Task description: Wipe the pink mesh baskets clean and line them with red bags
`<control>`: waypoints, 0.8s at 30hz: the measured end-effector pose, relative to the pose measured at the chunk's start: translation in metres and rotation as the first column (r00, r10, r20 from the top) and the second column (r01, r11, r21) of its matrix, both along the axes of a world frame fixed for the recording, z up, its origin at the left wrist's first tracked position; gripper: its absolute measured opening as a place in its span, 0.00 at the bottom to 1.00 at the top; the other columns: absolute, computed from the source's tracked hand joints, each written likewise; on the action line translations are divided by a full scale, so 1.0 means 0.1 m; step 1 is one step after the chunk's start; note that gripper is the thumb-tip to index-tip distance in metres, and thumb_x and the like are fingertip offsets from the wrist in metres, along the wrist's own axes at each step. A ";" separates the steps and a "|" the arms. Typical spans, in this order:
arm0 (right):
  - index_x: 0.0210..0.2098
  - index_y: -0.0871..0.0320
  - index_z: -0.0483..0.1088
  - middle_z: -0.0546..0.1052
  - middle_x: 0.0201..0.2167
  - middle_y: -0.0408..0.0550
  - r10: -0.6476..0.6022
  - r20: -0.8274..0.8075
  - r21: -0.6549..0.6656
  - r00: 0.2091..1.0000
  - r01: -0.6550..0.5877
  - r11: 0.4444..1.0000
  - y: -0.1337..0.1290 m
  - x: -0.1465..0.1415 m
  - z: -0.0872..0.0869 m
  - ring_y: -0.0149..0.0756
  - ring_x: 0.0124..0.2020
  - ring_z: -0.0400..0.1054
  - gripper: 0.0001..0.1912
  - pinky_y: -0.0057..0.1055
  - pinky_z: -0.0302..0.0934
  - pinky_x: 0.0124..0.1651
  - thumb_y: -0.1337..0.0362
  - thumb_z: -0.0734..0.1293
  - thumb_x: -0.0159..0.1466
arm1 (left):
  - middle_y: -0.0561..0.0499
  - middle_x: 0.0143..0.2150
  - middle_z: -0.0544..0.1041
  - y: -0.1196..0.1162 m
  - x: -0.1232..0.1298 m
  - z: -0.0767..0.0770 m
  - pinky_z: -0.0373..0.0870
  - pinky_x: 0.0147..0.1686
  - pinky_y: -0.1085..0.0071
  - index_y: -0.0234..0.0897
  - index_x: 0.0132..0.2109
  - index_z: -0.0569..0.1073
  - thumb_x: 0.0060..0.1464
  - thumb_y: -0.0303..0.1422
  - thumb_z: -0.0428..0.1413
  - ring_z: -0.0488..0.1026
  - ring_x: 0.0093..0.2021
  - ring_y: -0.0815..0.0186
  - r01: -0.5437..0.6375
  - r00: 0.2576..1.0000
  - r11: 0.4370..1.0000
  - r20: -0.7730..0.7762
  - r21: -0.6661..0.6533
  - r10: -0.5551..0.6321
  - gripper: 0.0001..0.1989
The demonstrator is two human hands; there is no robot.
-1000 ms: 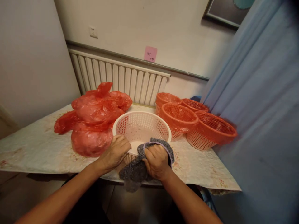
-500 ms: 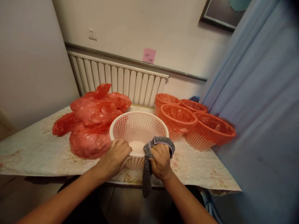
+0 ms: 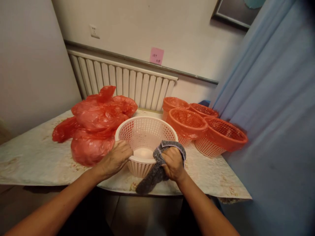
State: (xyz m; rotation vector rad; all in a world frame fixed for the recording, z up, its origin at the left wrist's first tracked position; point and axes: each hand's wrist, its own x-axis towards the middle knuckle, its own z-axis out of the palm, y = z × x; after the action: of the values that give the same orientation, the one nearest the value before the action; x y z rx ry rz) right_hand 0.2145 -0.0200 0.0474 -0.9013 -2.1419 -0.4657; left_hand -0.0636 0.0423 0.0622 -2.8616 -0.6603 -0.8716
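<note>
A pale plastic basket (image 3: pixel 140 167) with holes in its wall stands upright at the table's front. My left hand (image 3: pixel 119 154) is closed on the left front of its rim. In my right hand (image 3: pixel 174 162) a grey cloth (image 3: pixel 154 177) with a light-coloured edge is bunched, at the rim's right front. One end of the cloth hangs down to the left, in front of the basket. The fingertips of both hands are partly hidden.
Several red filled plastic bags (image 3: pixel 95 114) are heaped at the left. Several baskets (image 3: pixel 211 147) lined with red bags stand at the right, by a blue curtain (image 3: pixel 273 131). A radiator (image 3: pixel 123 78) runs behind the table (image 3: pixel 31 157).
My left hand has slid left along the rim. The cloth's hanging end has swung left and up, and my right hand has shifted slightly right. The view has shifted a little.
</note>
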 end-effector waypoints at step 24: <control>0.39 0.61 0.71 0.71 0.31 0.53 -0.087 0.003 0.060 0.996 0.087 0.994 0.03 -0.12 -0.06 0.42 0.35 0.62 0.26 0.40 0.53 0.40 0.53 0.47 0.71 | 0.51 0.30 0.66 -0.02 0.10 0.02 0.57 0.40 0.62 0.36 0.31 0.63 0.65 0.25 0.44 0.60 0.36 0.62 -0.034 0.998 0.998 -0.050 0.046 0.036 0.12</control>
State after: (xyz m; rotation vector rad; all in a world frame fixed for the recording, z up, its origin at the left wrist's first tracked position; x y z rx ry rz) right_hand 0.2023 -0.0171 0.0418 -0.9633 -2.0885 -0.5741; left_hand -0.0538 0.0399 0.0645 -2.8137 -0.6739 -0.7953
